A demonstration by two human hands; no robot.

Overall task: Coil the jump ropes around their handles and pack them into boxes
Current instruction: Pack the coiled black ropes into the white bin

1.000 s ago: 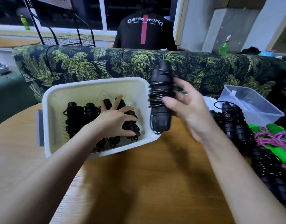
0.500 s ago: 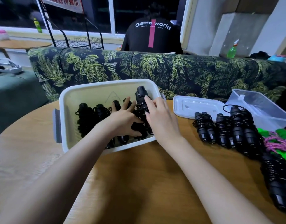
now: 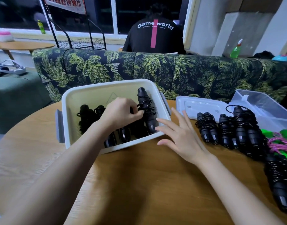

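Note:
A white box [image 3: 84, 92] stands on the round wooden table [image 3: 139, 184] and holds several coiled black jump ropes [image 3: 86, 116]. One coiled black rope [image 3: 146, 109] leans against the box's right wall. My left hand [image 3: 121, 111] is inside the box, its curled fingers pinching the cord of that rope. Outside the box's front right corner, my right hand [image 3: 180, 135] hovers with fingers spread and holds nothing. More coiled black ropes [image 3: 237, 127] lie in a row on the table at the right.
A clear plastic box [image 3: 266, 108] and its lid [image 3: 201, 106] sit at the back right. Green-handled ropes with pink cord [image 3: 280, 138] lie at the right edge. A leaf-patterned sofa [image 3: 155, 70] borders the table's far side; a person in black sits beyond it.
My right hand has let go of the coiled rope, now leaning in the box, and pulled back to the right. My left hand shifted right onto that rope's cord.

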